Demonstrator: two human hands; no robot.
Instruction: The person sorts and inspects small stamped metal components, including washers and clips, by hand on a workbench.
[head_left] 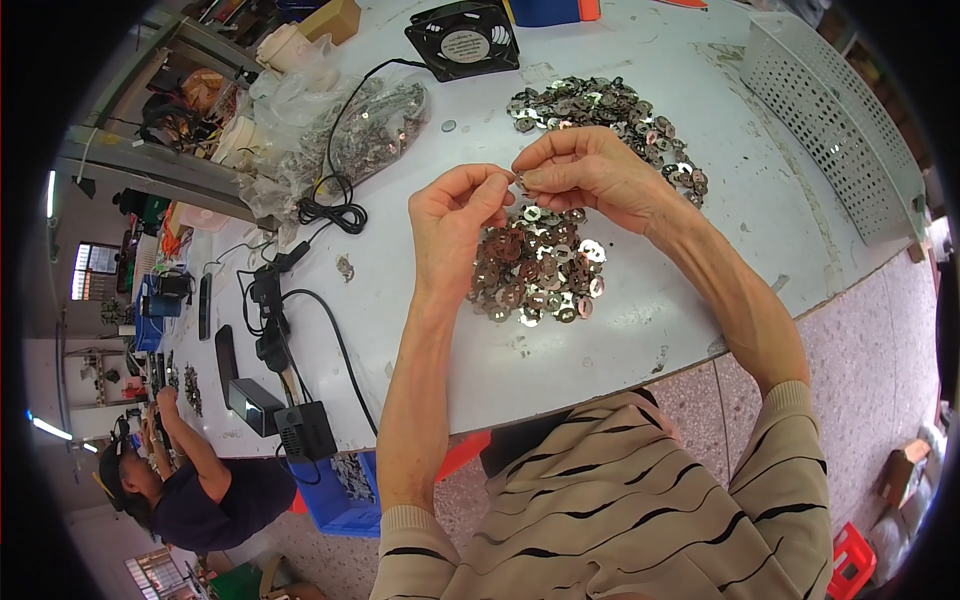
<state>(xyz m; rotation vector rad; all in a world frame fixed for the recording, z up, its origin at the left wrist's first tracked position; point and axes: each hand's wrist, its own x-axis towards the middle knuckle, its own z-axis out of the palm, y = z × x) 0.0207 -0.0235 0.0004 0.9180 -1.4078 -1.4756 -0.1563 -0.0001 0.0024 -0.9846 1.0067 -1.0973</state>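
My left hand point(452, 215) and my right hand point(592, 178) meet above the table, thumbs and fingertips pinched together. Between the fingertips shows a small shiny metal part point(521, 184), mostly covered by the fingers, so its exact shape is hidden. Right below my hands lies a near pile of small flat metal pieces point(535, 275), roundish and with cut-outs. Beyond my right hand spreads a far pile of similar metal pieces point(590, 103), trailing off to the right. One round grey disc point(448, 126) lies apart, to the left of that far pile.
A black fan point(463, 42) with a cable stands at the back. Clear bags of metal parts point(375, 130) lie left of it. A white perforated basket point(835, 125) sits at the right. Black adapters point(305, 430) line the left edge; a co-worker point(190, 490) is beyond.
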